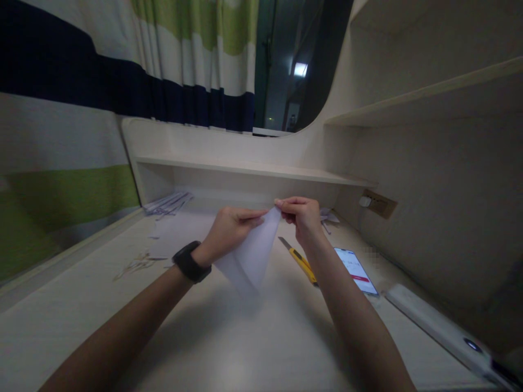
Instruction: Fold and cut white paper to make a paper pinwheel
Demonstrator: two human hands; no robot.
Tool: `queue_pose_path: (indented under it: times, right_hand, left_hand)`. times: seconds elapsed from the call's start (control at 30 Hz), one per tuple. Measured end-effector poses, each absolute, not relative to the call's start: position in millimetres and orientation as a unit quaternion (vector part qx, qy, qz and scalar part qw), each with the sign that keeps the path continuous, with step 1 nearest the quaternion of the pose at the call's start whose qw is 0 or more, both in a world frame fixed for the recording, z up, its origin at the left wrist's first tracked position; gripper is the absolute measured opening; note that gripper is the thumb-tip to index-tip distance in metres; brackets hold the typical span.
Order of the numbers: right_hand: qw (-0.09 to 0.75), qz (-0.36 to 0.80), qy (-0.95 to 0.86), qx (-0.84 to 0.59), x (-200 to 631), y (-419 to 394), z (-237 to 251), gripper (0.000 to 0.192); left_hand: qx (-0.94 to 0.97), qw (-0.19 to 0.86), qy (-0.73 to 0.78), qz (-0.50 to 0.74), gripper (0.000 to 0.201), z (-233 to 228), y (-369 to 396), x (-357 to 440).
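A sheet of white paper [258, 247], folded into a slanted shape, hangs above the desk between both hands. My left hand [233, 228], with a black watch on its wrist, is closed on the paper's upper left edge. At the top corner my right hand [301, 213] pinches the paper between thumb and finger. Below the right hand a yellow utility knife [301, 263] lies on the desk, its blade out and pointing away to the left. The lower end of the paper is slightly blurred.
White paper sheets [183, 228] and a pile of paper strips [167, 203] lie at the back left, with rubber-band-like strands [137, 264] nearer. Paper scraps [329, 215] sit behind my right hand. A lit phone [356, 271] and a long white device [437, 324] lie right, below a wall socket [379, 204].
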State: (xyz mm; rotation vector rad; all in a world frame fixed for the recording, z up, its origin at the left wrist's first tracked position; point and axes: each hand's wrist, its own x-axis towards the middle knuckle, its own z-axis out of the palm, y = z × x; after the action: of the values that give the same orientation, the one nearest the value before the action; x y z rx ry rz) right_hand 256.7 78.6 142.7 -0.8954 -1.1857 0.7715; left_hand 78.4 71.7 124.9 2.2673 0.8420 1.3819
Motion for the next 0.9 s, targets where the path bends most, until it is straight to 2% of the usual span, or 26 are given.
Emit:
queue_pose_path:
  times: [0.23,0.43,0.67,0.9]
  right_hand:
    - [0.686,0.328,-0.518,-0.393,253.3,77.8,141.2,0.018]
    - [0.636,0.359,-0.546,-0.41,255.1,83.8,135.2,0.024]
    - [0.663,0.331,-0.553,-0.382,255.6,87.3,132.4,0.022]
    - [0.6,0.349,-0.596,-0.402,255.5,87.5,133.5,0.032]
  left_hand:
    - [0.792,0.215,0.292,0.49,0.024,126.7,71.8,77.6]
    - [0.78,0.226,0.324,0.486,0.023,128.6,73.9,76.5]
    - [0.773,0.248,0.319,0.488,0.026,128.1,76.5,76.1]
    - [0.748,0.28,0.33,0.503,0.025,128.7,74.4,76.6]
